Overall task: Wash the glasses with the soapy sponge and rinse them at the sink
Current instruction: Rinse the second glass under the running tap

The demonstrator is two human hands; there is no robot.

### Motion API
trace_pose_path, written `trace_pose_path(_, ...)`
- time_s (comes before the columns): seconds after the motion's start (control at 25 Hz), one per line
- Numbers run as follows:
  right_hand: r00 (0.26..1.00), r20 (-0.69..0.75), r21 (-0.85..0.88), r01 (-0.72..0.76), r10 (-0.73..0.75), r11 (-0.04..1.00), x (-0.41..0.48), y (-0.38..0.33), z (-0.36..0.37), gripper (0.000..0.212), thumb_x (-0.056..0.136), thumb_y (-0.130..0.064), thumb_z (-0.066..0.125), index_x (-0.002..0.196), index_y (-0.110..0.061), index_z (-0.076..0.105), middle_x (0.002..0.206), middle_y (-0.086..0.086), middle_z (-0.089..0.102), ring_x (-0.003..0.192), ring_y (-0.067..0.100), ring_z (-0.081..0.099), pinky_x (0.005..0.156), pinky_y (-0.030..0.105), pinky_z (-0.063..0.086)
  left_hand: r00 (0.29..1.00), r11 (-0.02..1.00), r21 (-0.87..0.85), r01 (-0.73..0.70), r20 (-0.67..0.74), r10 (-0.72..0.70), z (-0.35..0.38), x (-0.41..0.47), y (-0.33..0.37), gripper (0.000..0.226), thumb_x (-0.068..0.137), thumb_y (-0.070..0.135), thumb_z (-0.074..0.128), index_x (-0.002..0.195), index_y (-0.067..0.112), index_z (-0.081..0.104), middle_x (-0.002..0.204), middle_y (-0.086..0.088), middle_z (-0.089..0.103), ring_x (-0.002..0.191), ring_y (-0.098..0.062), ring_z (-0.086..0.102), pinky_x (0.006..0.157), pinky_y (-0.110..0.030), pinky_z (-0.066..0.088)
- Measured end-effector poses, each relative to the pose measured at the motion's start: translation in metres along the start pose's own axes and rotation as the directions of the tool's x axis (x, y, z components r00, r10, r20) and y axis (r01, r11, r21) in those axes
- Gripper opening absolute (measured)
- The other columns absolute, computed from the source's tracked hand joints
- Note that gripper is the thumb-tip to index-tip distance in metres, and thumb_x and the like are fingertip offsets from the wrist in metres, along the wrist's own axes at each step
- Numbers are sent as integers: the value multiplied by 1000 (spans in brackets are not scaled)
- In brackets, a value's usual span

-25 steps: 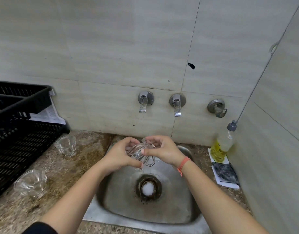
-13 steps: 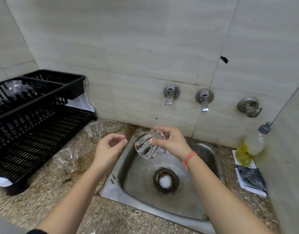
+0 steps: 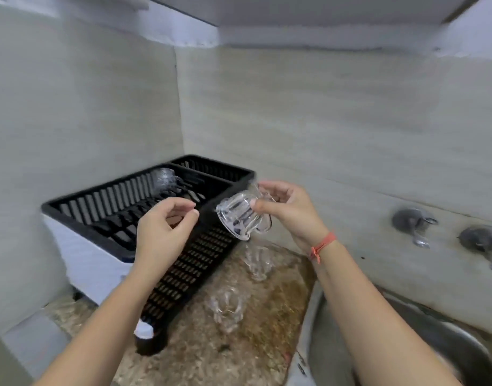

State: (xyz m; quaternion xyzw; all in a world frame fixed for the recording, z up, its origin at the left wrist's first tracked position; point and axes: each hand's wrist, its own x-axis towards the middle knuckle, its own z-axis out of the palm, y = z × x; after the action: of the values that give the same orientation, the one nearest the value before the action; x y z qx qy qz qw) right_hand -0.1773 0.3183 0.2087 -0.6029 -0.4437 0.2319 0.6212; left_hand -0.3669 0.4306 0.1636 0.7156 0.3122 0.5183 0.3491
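Right hand pinches ribbed clear glass, tipped sideways, in the air by black slatted plastic rack. Left hand empty, fingers loosely curled. Two blurry glasses on speckled stone tabletop, beside steel sink.

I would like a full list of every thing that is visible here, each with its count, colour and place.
counter: 1, brown speckled, bottom centre
dish rack: 1, black, left on counter
sink: 1, steel, lower right
taps: 2, grey, wall at right
held glass: 1, clear, tilted in the right hand
counter glasses: 2, clear, between dish rack and sink
rack glass: 1, clear, blurred, upper tier
wristband: 1, orange, right wrist
left hand: 1, empty, before the dish rack
right hand: 1, grips held glass
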Motion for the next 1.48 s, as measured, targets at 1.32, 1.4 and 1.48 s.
trace_pose_path(1.32,907,415,-527,173,75,832,148,24,305,51,69,-20,84,116,-14,66,107,-3,67,94,9,62,86,24,52,961,989,4,146,-237,-140,-183,140,-135,15,82,14,70,76,28,68,73,15,69,69,0,64,70,-22,51)
trace_pose_path(1.4,942,334,-508,144,40,849,142,20,292,43,70,-21,82,111,-17,68,101,-6,68,89,7,64,80,19,51,971,990,-4,139,-197,-137,-176,137,-126,15,83,14,69,76,27,69,75,18,69,69,2,63,69,-18,50)
trace_pose_path(1.48,974,225,-431,91,9,898,132,16,274,34,73,-20,81,105,-18,70,92,-10,68,84,4,65,73,11,48,981,990,-28,135,-139,-138,-166,134,-115,13,83,13,69,77,25,70,74,15,70,69,0,63,68,-18,49)
